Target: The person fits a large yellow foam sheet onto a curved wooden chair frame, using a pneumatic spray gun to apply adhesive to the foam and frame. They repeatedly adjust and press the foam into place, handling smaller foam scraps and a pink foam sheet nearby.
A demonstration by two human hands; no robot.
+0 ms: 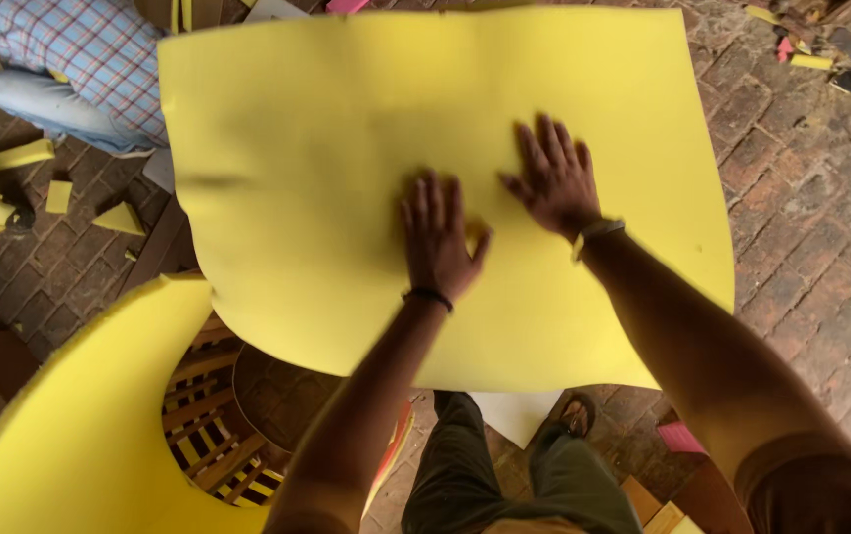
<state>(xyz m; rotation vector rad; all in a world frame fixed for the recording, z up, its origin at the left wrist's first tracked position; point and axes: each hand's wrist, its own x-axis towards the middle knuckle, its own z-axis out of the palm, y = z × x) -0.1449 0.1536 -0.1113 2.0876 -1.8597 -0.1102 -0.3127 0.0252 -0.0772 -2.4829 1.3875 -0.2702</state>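
Across the middle of the head view lies one large yellow foam sheet (pixel 346 178), roughly square with soft, slightly curled edges, and every other thing is placed relative to it. Both of the person's hands rest on its upper face: the left hand (pixel 437 240) lies palm down near the sheet's centre with fingers straight, close together and flat, gripping nothing; the right hand (pixel 554 180) lies just beside it, toward the sheet's right half, fingers spread and likewise flat, holding nothing. Each wrist carries one band, dark on the left and pale on the right. As far as the view shows, the sheet is whole and laid out, pressed flat by the two palms; no cut line, mark or tool appears on it, so any shaping of this sheet looks not yet started. Below and left of the sheet curves one second yellow foam piece (pixel 69 425) with a rounded hollow in its edge, which suggests a piece already cut. Between the two foam pieces a slatted wooden frame (pixel 210 435) shows. Left of the sheet, at least five small yellow foam offcuts (pixel 119 220) lie scattered on the red brick floor (pixel 811 198); a further few scraps lie beyond its upper right corner. Above its upper left corner sits one other person in a checked shirt (pixel 79 54). Under its lower edge the wearer's two legs in dark green trousers (pixel 504 475) appear.
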